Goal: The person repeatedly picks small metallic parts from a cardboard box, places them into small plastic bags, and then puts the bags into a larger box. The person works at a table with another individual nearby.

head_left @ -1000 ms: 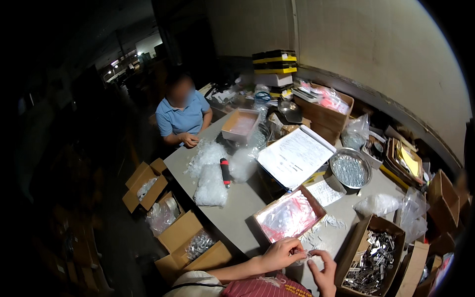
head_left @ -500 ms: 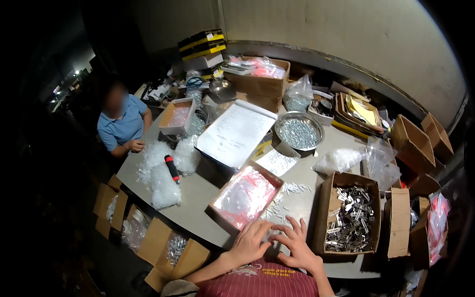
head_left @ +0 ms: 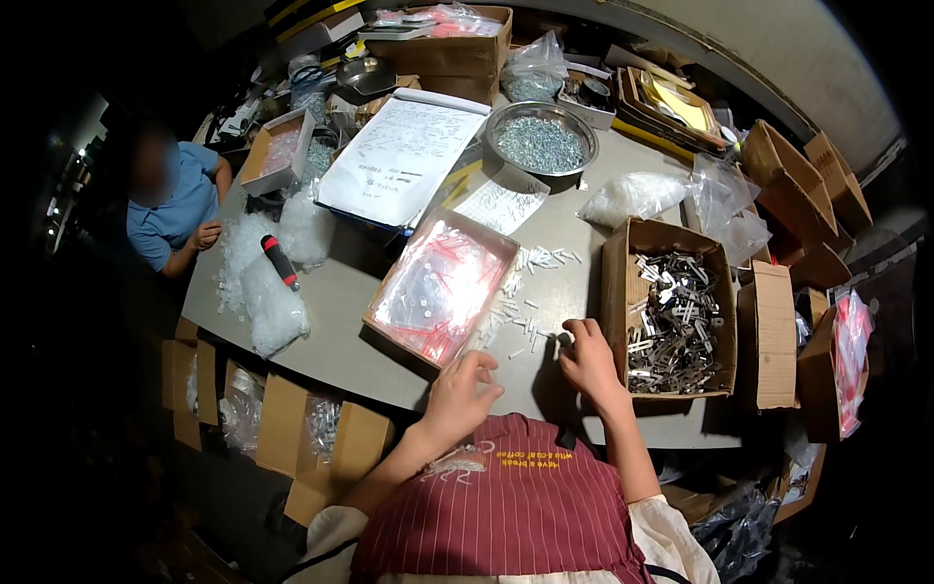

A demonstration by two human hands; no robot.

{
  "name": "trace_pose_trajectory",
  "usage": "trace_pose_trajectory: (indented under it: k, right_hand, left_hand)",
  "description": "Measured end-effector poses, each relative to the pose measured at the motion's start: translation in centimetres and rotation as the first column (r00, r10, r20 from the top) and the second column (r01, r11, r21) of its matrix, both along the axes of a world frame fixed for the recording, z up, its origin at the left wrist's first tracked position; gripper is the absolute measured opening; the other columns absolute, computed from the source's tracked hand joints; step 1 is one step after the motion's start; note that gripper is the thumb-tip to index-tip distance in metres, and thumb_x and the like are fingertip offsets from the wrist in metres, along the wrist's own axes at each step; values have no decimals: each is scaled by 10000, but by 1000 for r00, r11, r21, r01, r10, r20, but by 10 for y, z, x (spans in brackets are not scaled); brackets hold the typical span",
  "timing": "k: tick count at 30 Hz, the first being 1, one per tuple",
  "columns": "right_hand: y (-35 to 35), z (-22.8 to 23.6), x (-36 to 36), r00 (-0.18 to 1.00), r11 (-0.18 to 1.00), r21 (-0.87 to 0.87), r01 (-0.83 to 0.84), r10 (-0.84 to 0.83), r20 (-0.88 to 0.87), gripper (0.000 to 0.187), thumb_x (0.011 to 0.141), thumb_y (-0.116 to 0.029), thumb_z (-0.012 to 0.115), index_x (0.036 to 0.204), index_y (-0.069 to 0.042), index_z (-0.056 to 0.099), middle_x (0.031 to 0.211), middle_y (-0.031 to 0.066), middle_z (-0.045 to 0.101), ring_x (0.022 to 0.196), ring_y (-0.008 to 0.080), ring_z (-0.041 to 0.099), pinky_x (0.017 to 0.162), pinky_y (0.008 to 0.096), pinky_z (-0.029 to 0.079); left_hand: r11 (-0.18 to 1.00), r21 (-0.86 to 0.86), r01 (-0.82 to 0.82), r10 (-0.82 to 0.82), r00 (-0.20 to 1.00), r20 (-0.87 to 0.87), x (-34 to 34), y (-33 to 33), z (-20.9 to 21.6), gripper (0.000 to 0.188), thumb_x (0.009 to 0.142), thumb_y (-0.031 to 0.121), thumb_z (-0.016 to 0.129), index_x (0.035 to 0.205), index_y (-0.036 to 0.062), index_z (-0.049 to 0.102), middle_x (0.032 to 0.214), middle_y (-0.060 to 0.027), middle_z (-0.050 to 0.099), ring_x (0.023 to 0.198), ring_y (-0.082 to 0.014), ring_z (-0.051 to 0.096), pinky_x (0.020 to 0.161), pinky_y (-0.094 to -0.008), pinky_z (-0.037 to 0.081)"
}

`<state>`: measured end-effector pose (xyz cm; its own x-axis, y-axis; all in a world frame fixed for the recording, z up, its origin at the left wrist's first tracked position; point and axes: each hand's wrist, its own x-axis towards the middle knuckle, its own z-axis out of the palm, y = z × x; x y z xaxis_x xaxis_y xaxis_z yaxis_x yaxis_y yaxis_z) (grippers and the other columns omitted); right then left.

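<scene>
My left hand (head_left: 459, 397) hovers by the near corner of a shallow cardboard box (head_left: 389, 336). Its fingers are loosely bent, the thumb stands apart from them, and nothing shows between them. In the box lie clear plastic bags with red edges (head_left: 443, 292). My right hand (head_left: 591, 362) is low over the table, left of a deep carton, with thumb and fingers drawn together at a small dark spot. Whatever they pinch is too small to make out. Small white plastic plugs (head_left: 504, 316) lie scattered between the shallow box and my right hand.
The deep carton (head_left: 615, 292) holds many metal clips (head_left: 681, 326). Behind stand a steel bowl of screws (head_left: 541, 136) and a written pad (head_left: 404, 161). A red-black screwdriver handle (head_left: 279, 263) rests on bagged clear pieces (head_left: 275, 316). A person in blue (head_left: 173, 209) sits at left.
My hands were close together beside the shallow box and are now apart. The right one has closed its fingers near the plugs. My view has tilted downward and shifted right.
</scene>
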<state>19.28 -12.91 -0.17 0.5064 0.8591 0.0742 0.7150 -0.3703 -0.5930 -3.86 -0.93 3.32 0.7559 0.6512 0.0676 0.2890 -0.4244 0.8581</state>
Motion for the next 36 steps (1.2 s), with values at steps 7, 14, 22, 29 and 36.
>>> trace_pose_trajectory:
  k: [7, 14, 22, 29, 36]
  right_hand:
    - [30, -24, -14, 998, 982, -187, 34, -24, 56, 415, 893, -274, 752, 1131, -3, 548, 1052, 242, 601, 891, 459, 652, 757, 524, 536]
    - [20, -32, -11, 996, 963, -268, -14, 37, 81, 303, 832, -264, 733, 858, 17, 623, 813, 234, 680, 788, 440, 672, 710, 504, 539]
    - [19, -24, -18, 952, 926, -327, -187, 254, 174, 272, 773, -262, 719, 824, -14, 619, 780, 190, 666, 730, 396, 680, 611, 486, 527]
    - [6, 69, -41, 886, 806, 477, -352, 451, -108, 157, 801, -15, 732, 956, 7, 709, 777, 80, 648, 624, 161, 620, 572, 272, 481]
    - [8, 55, -37, 948, 895, 423, -142, 246, -203, 200, 851, -75, 752, 1031, 7, 721, 867, 103, 667, 711, 166, 634, 634, 290, 500]
  left_hand:
    - [996, -93, 17, -23, 998, -55, 4, -7, 2, 359, 819, 119, 776, 1130, 52, 609, 934, -111, 645, 902, -255, 660, 786, -370, 522]
    - [993, -64, 94, -100, 991, -87, 0, -6, -12, 328, 821, 133, 760, 1105, 49, 618, 951, -124, 654, 912, -298, 656, 800, -405, 516]
    - [979, -131, 154, -162, 985, -52, 17, -5, -11, 277, 810, 87, 758, 1049, 61, 620, 951, -98, 676, 918, -284, 665, 824, -408, 518]
    - [964, -212, 163, -133, 980, 150, 19, -2, -2, 296, 810, 54, 753, 1066, 29, 607, 990, -117, 681, 927, -263, 680, 826, -371, 527]
    - [960, -256, 114, -64, 978, 196, 19, -5, -12, 312, 827, 47, 753, 1109, 23, 622, 1008, -87, 691, 945, -201, 683, 864, -330, 528]
